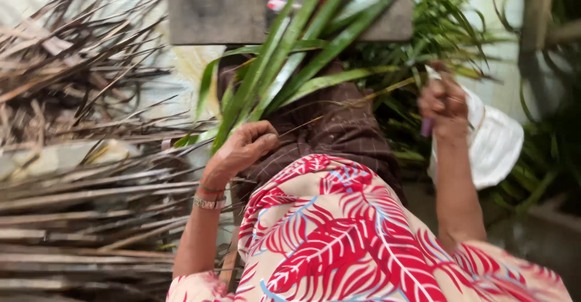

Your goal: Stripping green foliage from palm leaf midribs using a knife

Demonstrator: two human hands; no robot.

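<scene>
My left hand (243,147) is closed around the base of a bunch of long green leaves (284,60) that fan up and to the right, resting over a brown cloth (339,126) on my lap. A thin stalk runs from that hand toward the right. My right hand (445,103) is raised at the right, blurred, with its fingers closed around a small purple handle (426,126); the rest of that object is hidden. A white cloth or bag (493,141) lies behind the right wrist.
A large heap of dried brown leaf stalks (78,157) fills the left side. More green fronds (448,29) lie at the upper right. A grey slab (212,8) stands at the top. A red-and-cream patterned garment (339,235) covers my front.
</scene>
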